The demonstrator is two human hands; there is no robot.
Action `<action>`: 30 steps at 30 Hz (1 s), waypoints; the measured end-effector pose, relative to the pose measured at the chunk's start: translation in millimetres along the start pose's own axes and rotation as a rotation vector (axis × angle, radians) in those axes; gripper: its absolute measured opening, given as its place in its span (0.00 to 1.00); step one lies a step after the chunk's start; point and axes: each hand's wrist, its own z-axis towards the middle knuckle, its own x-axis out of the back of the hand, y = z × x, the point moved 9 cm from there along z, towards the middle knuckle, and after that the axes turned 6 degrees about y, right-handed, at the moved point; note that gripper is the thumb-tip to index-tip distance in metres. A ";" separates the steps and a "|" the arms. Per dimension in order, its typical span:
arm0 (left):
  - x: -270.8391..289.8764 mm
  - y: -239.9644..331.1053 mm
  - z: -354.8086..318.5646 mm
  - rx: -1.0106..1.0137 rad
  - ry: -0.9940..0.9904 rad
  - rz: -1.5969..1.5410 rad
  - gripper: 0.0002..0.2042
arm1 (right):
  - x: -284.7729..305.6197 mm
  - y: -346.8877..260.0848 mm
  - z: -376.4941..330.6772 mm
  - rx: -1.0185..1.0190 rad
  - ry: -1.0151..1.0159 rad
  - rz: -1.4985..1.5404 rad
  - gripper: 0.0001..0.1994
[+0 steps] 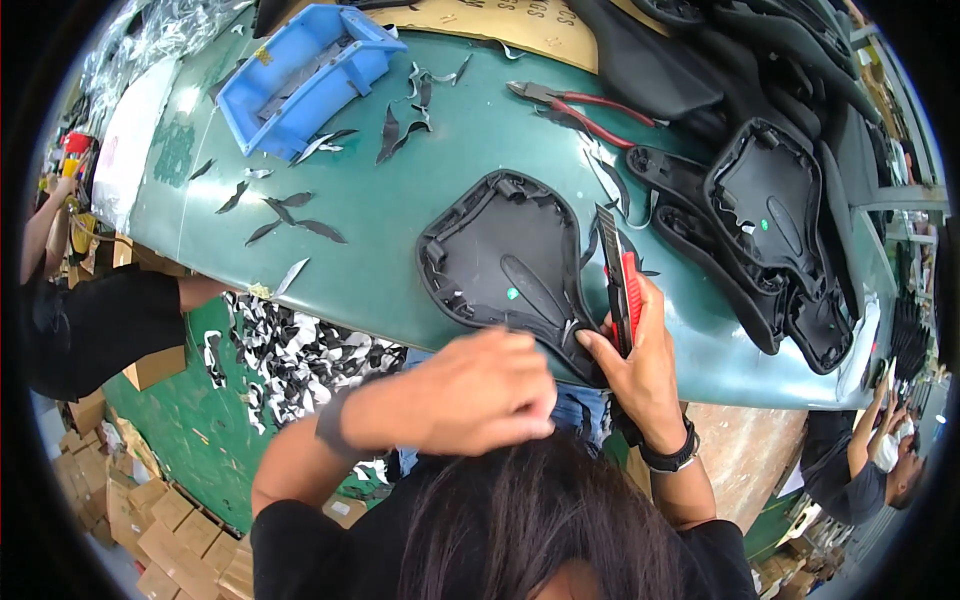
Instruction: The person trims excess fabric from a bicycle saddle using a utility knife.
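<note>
1. A black bike seat (pixel 505 262) lies upside down on the green table (pixel 400 250), at the near edge.
2. The right hand (pixel 640 365) is closed around a red cutter knife (pixel 619 292) and touches the seat's rim.
3. The left hand (pixel 490 390) is curled up at the person's hair (pixel 540 520), holding nothing I can see.
4. More black seats (pixel 770 220), red pliers (pixel 585 108) and a blue tray (pixel 300 75) lie farther away.

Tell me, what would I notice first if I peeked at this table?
Probably the black bike saddle lying upside down on the green table, right in the middle. The right hand holds a red utility knife at its edge. Black trimmings litter the table near a blue bin.
</note>
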 end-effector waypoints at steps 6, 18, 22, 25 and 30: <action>35.1 -6.5 10.2 0.300 0.496 0.801 0.16 | 3.8 -13.1 -5.2 0.211 0.113 -0.007 0.36; 28.0 -41.4 24.8 0.299 0.479 0.325 0.06 | 33.5 -27.9 -49.1 0.298 -0.103 -0.334 0.28; 37.4 -49.2 21.4 0.356 0.467 0.076 0.07 | 26.2 -37.9 -50.6 0.360 -0.150 -0.542 0.29; 60.4 -51.0 15.1 0.430 0.565 -0.190 0.07 | 33.0 -33.3 -60.6 0.374 -0.241 -0.599 0.29; 57.2 -21.5 16.1 0.146 0.367 0.598 0.08 | 34.7 -0.2 -46.7 0.129 -0.015 -0.138 0.38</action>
